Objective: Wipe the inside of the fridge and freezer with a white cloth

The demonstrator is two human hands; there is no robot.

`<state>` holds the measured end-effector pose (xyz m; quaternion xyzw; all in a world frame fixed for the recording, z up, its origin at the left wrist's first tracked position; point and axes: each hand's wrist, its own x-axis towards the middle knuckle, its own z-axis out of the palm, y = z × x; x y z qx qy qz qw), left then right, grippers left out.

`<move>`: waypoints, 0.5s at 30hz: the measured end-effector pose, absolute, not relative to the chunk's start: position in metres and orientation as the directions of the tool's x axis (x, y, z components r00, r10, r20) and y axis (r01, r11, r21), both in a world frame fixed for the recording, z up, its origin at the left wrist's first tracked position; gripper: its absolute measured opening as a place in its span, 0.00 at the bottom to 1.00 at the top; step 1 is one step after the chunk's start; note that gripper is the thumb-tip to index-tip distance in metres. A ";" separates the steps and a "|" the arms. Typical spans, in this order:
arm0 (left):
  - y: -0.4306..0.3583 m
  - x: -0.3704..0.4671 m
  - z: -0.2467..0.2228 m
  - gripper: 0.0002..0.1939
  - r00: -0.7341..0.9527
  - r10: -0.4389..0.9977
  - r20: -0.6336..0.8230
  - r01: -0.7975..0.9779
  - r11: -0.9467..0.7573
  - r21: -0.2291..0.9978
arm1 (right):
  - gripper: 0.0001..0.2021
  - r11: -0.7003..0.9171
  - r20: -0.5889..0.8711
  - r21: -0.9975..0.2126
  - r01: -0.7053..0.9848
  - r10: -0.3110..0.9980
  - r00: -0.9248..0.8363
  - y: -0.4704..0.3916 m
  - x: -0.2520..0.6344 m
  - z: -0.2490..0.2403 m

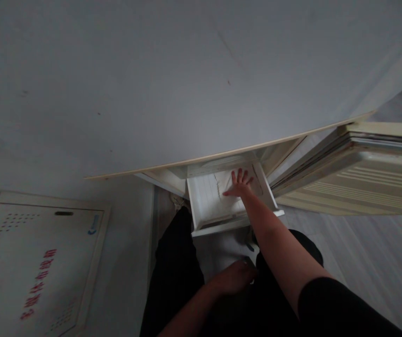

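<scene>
Right hand (238, 185) flat in open white drawer (208, 201), fingers spread wide. Left hand (236, 276) low near lap, fingers curled; grip unclear.

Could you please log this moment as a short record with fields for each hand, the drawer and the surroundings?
right hand: right hand spread flat, palm down, inside the open drawer
left hand: left hand lower down, near the lap; whether it holds anything cannot be told
drawer: white drawer pulled out under the tabletop
surroundings: white panel with red lettering on the left; slatted cabinet door on the right
</scene>
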<state>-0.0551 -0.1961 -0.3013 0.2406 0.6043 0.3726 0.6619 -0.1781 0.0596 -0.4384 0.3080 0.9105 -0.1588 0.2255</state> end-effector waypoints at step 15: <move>-0.232 -0.167 -0.346 0.31 -0.592 0.668 -0.451 0.619 0.735 0.276 | 0.52 0.959 -0.553 -0.189 0.213 0.075 -0.829 -0.033 -0.208 -0.422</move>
